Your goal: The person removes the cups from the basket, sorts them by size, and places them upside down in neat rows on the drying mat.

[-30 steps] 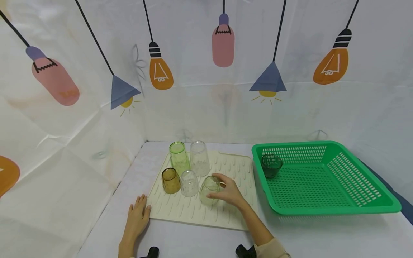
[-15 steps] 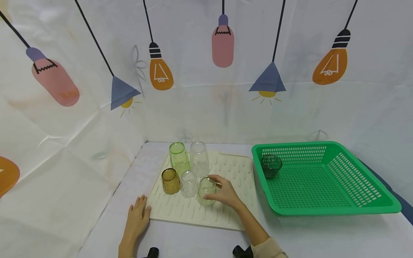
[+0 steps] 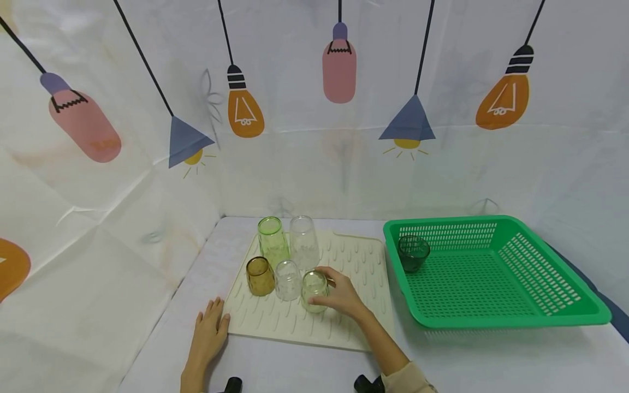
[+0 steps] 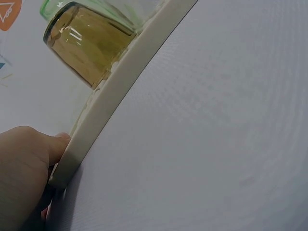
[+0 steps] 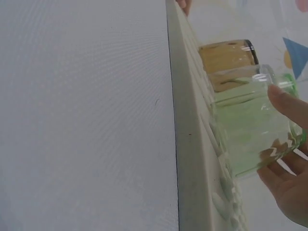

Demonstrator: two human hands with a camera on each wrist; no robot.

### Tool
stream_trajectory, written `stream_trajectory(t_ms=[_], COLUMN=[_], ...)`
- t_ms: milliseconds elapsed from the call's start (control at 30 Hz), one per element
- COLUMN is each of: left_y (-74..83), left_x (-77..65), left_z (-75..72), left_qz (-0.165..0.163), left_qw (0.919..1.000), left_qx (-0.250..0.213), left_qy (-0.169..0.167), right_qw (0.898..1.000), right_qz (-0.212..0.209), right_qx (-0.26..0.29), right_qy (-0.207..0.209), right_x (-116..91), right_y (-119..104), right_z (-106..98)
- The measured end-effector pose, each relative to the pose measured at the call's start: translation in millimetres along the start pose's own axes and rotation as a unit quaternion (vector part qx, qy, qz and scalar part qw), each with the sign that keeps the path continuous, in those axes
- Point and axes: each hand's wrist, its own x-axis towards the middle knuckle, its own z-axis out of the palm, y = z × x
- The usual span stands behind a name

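My right hand holds a short pale green glass between thumb and fingers. The glass stands on a cream ridged drying mat, just right of a short clear glass. In the right wrist view, thumb and fingers lie on opposite sides of the pale green glass, close to the mat's surface. My left hand rests at the mat's front left corner with fingers stretched out. In the left wrist view, its thumb touches the mat's edge; the other fingers are hidden. A short amber glass ends the front row.
Behind the front row stand a tall green glass and a tall clear glass. To the right, a green plastic basket holds one dark glass in its left side. A printed white sheet hangs behind the table.
My right hand has shifted the pale green glass slightly left, towards the short clear glass. It has barely moved over the last half second. The left hand stays in place.
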Motion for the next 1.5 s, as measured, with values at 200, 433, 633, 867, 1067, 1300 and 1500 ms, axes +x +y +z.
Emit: stream_trajectory(t_ms=[200,433,633,867,1067,1300,1500], left_y=[0.8,0.9,0.9,1.7,1.1,-0.9,-0.7], left_x=[-0.6,-0.3,0.0,0.5,0.5,0.2,0.0], left_z=[0.6,0.6,0.8,0.4,0.5,1.7,2.1], left_qz=[0.007,0.013,0.009,0.001,0.002,0.005,0.012], left_qw=[1.0,0.9998,0.9999,1.0,1.0,0.9999,0.9997], left_qx=[0.0,0.003,0.002,0.006,0.003,0.002,0.004], left_qy=[0.007,0.016,0.012,0.006,0.009,0.013,0.019], right_qw=[0.999,0.999,0.998,0.997,0.994,0.981,0.962], right_qz=[0.0,-0.011,-0.013,-0.005,-0.03,-0.098,-0.155], right_qx=[-0.041,-0.048,-0.051,-0.08,-0.099,-0.139,-0.177], right_qy=[-0.018,-0.016,-0.019,-0.01,0.026,0.093,0.14], right_x=[-4,-7,-8,-15,-26,-41,-51], right_y=[1,0,-2,-8,-19,-31,-37], right_z=[-1,-1,-1,-5,-16,-41,-64])
